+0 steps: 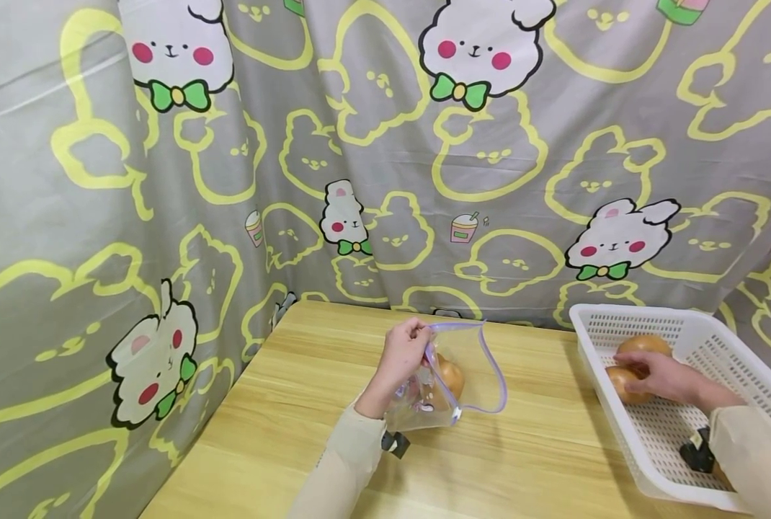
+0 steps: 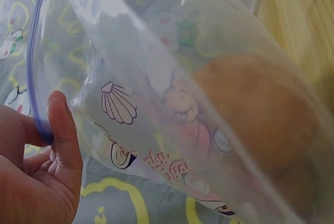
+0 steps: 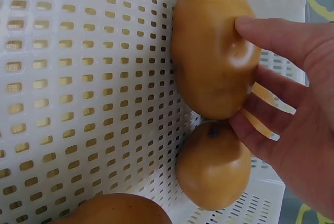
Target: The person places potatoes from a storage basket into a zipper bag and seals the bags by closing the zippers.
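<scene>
My left hand (image 1: 403, 351) pinches the purple-edged rim of a clear zip bag (image 1: 418, 407) above the table. The bag's mouth gapes to the right. Inside lies a brownish-orange potato (image 1: 450, 376), blurred through the plastic in the left wrist view; cartoon prints, including a shell (image 2: 119, 103), mark the bag. Over in the white basket (image 1: 609, 432), my right hand (image 1: 667, 377) grips a smooth, oblong potato (image 3: 214, 46), thumb on one side and fingers around the other. Another potato (image 3: 214, 166) touches or nearly touches it, and part of one more shows behind the fingers.
The perforated basket stands at the table's right side. A further potato (image 3: 115, 211) lies in it, mostly hidden by my sleeve in the head view. Grey cartoon-printed curtain (image 1: 385, 158) hangs along the back and left of the wooden table (image 1: 528, 461).
</scene>
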A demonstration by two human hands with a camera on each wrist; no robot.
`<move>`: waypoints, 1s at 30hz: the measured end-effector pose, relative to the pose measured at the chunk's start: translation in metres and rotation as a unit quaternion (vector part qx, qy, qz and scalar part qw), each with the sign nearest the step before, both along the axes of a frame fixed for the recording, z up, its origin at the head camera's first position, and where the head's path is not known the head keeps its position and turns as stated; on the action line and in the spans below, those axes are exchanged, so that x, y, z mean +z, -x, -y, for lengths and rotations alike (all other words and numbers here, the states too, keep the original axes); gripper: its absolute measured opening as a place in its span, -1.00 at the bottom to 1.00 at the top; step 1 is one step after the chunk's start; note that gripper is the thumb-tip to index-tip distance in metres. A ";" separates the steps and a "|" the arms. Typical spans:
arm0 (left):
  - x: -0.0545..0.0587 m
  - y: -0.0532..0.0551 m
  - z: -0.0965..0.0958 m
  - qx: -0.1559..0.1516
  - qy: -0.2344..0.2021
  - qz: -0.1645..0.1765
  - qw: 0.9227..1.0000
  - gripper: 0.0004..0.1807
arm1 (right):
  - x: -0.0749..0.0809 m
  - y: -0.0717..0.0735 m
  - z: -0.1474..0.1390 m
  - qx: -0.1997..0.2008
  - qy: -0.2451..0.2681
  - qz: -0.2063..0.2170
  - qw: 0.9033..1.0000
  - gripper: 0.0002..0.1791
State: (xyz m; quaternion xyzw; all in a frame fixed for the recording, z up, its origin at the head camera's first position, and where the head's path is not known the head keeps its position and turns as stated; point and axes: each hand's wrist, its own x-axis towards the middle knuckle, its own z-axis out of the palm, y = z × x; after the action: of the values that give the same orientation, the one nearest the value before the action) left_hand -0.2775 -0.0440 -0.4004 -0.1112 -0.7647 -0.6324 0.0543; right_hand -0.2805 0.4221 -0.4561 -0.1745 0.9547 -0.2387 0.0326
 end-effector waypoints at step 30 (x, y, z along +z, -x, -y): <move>0.015 -0.012 0.000 -0.006 0.006 0.005 1.000 -0.81 | -0.005 -0.005 -0.010 -0.024 -0.073 0.014 0.997 -0.15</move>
State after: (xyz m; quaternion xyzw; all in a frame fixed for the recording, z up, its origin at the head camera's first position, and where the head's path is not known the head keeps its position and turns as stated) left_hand -0.2653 -0.0436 -0.3857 -0.1131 -0.7679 -0.6289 0.0462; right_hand -0.2753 0.4320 -0.4609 -0.1451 0.9729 -0.1719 0.0530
